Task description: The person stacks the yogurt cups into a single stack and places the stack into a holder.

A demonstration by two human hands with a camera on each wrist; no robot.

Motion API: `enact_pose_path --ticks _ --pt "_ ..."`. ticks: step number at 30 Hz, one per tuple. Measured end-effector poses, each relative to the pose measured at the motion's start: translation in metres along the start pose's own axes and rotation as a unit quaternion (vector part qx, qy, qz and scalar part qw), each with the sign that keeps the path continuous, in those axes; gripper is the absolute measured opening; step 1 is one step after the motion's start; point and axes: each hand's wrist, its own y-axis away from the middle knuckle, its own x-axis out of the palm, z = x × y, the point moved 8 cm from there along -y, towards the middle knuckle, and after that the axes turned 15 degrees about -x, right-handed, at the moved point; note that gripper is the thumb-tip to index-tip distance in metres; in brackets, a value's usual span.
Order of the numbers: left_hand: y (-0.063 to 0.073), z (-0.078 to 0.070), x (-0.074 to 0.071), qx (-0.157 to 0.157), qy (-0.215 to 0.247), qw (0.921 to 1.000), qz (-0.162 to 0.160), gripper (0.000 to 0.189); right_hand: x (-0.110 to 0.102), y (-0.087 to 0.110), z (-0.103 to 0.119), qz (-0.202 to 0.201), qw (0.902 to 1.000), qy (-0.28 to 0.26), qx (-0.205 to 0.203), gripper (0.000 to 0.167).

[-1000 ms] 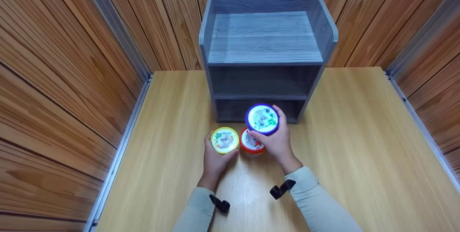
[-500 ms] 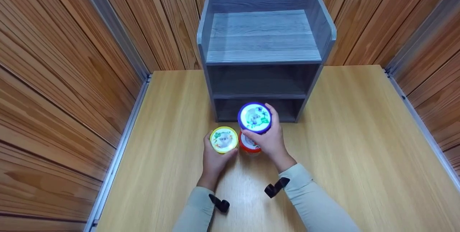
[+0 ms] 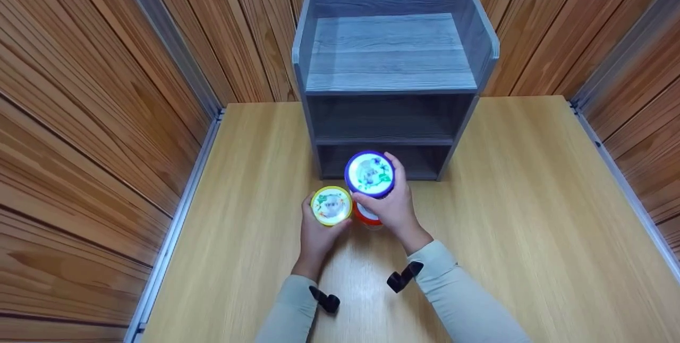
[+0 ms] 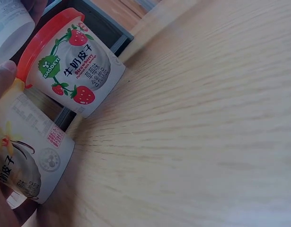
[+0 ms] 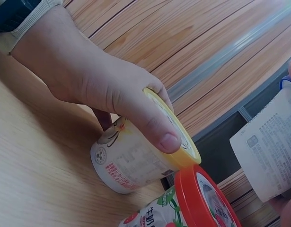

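My left hand (image 3: 317, 234) grips a white paper dairy cup with a yellow lid (image 3: 331, 206), standing upright on the table. Touching its right side is a red-lidded cup (image 4: 74, 61) printed with strawberries, also on the table. My right hand (image 3: 398, 213) holds a blue-lidded cup (image 3: 370, 174) between thumb and fingers. That cup is raised, its base off the table, and covers much of the red lid (image 3: 366, 217) in the head view. From the right wrist, the left thumb lies across the rim of the yellow lid (image 5: 189, 150), and the raised cup (image 5: 268, 142) appears tilted.
A grey wooden shelf unit (image 3: 393, 91) with an open top tray and two lower compartments stands just behind the cups. Wood-panelled walls (image 3: 95, 120) with metal rails (image 3: 175, 221) border the light wooden table (image 3: 526, 215).
My right hand has carried the blue-lidded cup a little to the left, over the red-lidded cup. The left hand and the yellow-lidded cup stay in place.
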Motion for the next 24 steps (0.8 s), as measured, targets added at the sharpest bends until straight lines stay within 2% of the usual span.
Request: enact_pose_path --ticks 15,24 --pt "0.0 -0.001 0.0 0.006 0.0 0.9999 0.011 0.118 0.019 0.0 0.003 0.019 0.9998 -0.008 0.006 0.11" --pt "0.002 -0.001 0.001 0.021 0.003 0.9997 0.01 0.115 0.031 0.002 0.004 0.024 0.9994 -0.017 -0.016 0.109"
